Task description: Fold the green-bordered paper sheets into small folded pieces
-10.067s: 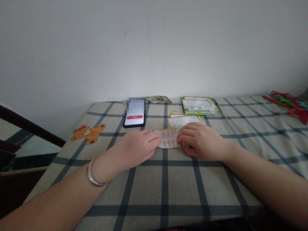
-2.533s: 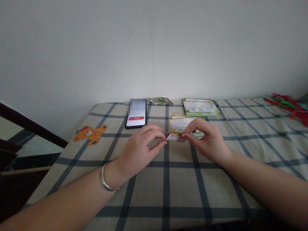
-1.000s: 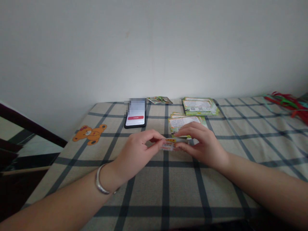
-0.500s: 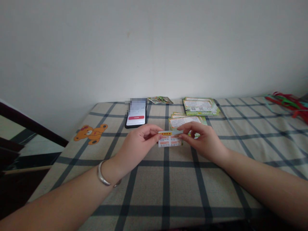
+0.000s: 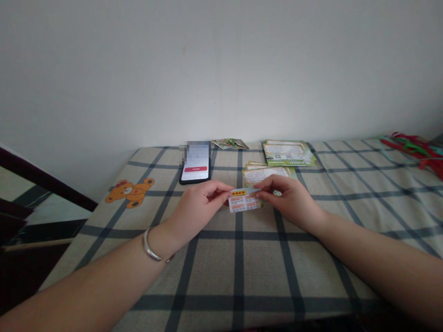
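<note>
The printed paper (image 5: 245, 203) is held between the hands just above the tabletop (image 5: 265, 272), its near face tilted toward the wearer. The left hand (image 5: 197, 205) pinches its upper left corner, thumb against fingers; the right hand (image 5: 294, 198) pinches the upper right. A light, even grip should keep the thin sheet from creasing askew. The right hand partly hides the near card stack (image 5: 263, 175) and could brush it. Farther back lie the phone (image 5: 195, 175), small packet (image 5: 230, 144) and far card stack (image 5: 287, 154).

Light is dim and soft — the phone screen (image 5: 196, 161) partly pixelated.
</note>
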A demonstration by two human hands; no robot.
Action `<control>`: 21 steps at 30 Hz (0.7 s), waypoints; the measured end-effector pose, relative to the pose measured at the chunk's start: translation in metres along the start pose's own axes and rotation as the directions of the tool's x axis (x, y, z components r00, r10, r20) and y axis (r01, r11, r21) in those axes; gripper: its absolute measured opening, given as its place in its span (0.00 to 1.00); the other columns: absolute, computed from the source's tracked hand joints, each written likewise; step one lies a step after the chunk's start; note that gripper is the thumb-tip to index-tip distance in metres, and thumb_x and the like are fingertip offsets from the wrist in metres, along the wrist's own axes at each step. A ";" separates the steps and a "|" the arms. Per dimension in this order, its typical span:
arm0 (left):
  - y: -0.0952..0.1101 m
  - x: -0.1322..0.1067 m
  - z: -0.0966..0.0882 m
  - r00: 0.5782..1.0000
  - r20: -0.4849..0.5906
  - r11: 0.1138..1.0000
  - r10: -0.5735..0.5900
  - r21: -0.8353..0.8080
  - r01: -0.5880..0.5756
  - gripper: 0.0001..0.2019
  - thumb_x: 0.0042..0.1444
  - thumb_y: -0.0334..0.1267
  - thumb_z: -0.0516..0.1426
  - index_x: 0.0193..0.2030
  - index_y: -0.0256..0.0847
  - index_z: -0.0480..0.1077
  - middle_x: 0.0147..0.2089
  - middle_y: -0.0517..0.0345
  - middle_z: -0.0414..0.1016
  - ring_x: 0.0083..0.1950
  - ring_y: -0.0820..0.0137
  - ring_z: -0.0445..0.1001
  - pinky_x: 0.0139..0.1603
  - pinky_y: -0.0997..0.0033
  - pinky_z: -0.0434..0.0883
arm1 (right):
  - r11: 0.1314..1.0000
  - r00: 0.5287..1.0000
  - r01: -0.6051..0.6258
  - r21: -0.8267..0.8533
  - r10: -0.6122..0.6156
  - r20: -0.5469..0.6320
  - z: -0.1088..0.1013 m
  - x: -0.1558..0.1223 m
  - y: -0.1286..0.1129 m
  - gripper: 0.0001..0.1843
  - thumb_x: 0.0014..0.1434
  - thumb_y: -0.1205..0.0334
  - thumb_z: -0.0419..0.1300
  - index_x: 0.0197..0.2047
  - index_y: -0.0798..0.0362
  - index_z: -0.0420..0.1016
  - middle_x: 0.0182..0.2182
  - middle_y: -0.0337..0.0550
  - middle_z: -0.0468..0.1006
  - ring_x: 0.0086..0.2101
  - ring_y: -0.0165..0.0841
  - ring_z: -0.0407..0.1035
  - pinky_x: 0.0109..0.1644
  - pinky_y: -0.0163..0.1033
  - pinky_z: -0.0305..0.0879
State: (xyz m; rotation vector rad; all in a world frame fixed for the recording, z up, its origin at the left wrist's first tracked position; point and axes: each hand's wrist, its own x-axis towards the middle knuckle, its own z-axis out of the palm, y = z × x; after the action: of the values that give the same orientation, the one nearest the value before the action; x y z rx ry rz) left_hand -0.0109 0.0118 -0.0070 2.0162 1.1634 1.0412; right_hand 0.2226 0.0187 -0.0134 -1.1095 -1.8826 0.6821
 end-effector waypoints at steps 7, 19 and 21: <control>-0.001 0.002 0.001 0.998 0.033 0.998 -0.058 -0.017 0.059 0.06 0.58 0.36 0.57 0.40 0.42 0.75 0.37 0.60 0.80 0.36 0.72 0.78 0.40 0.71 0.77 | 0.998 0.999 -0.013 -0.061 0.015 0.030 0.001 0.003 0.004 0.03 0.53 0.62 0.64 0.33 0.52 0.76 0.31 0.40 0.80 0.30 0.30 0.71 0.34 0.36 0.68; 0.001 0.001 0.003 0.998 0.018 0.998 -0.054 -0.010 0.054 0.06 0.59 0.36 0.56 0.39 0.41 0.74 0.37 0.59 0.79 0.36 0.72 0.77 0.39 0.70 0.75 | 0.994 1.000 0.016 -0.105 -0.015 0.019 0.000 0.001 -0.001 0.03 0.55 0.62 0.64 0.33 0.52 0.77 0.29 0.39 0.79 0.28 0.29 0.69 0.33 0.35 0.65; 0.001 0.001 0.003 0.999 0.017 0.999 -0.050 0.009 0.049 0.05 0.60 0.35 0.56 0.39 0.42 0.74 0.37 0.60 0.79 0.36 0.72 0.77 0.39 0.71 0.74 | 0.996 1.000 0.019 -0.090 -0.017 0.021 0.000 0.002 0.000 0.02 0.54 0.63 0.64 0.33 0.51 0.77 0.29 0.38 0.79 0.29 0.29 0.69 0.34 0.35 0.66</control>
State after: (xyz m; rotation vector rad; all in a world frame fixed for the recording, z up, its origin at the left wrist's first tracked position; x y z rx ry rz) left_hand -0.0078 0.0119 -0.0071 1.9889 1.2045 0.9941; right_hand 0.2219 0.0199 -0.0125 -1.1454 -1.9551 0.6050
